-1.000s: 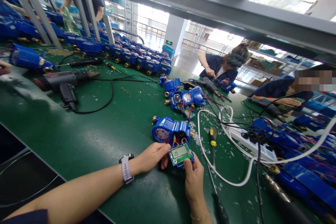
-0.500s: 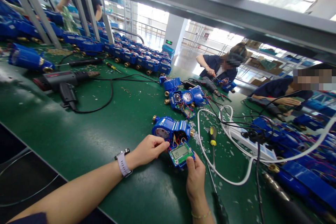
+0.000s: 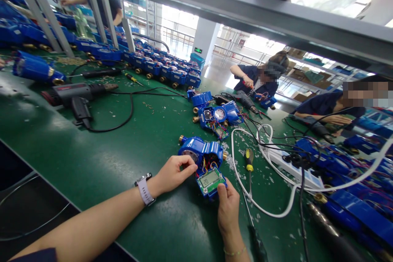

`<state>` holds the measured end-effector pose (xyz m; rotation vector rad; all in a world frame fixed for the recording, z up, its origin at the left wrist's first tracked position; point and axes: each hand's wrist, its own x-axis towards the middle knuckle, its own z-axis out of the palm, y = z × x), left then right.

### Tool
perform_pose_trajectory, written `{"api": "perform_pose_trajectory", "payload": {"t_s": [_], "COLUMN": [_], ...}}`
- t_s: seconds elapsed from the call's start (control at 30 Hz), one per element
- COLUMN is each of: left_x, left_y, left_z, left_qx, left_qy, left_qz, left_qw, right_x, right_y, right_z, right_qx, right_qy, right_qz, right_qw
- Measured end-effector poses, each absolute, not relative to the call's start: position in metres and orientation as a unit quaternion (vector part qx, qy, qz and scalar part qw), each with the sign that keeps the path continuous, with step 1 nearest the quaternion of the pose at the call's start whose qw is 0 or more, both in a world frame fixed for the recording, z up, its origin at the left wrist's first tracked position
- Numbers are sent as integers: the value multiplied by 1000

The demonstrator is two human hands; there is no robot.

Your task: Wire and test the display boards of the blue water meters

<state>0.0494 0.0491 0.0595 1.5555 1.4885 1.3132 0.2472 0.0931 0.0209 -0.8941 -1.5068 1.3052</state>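
Note:
A blue water meter with brass ends lies on the green tabletop in front of me, its compartment showing coloured wires. Joined to it by the wires is a display board with a small LCD, set in a blue cover. My right hand grips this board at its lower right edge, thumb on top. My left hand, with a watch at the wrist, is closed in a pinch beside the board's upper left corner and the wires. What sits between those fingertips is too small to make out.
A heat gun lies at left. More opened meters stand beyond mine. To the right are a yellow-black screwdriver, a white power strip with looping cables and plastic scraps. Two people work across the table; a metal beam crosses above.
My left hand has shifted very slightly up and left at the board's corner. The display board has tilted a little in my right hand. The meter body stays put.

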Motion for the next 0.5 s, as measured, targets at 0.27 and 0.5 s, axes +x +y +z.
{"api": "perform_pose_trajectory", "payload": {"t_s": [0.27, 0.5], "left_x": [49, 49], "left_y": [50, 50], "left_z": [56, 56], "left_qx": [600, 604], "left_qy": [553, 550], "left_qz": [499, 502], "left_qw": [291, 285], "right_x": [247, 246], "right_y": [92, 91], "right_z": [24, 28], "right_qx": [-366, -367], "right_qy": [-617, -619], "right_qz": [531, 527], "right_qw": [450, 453]}}
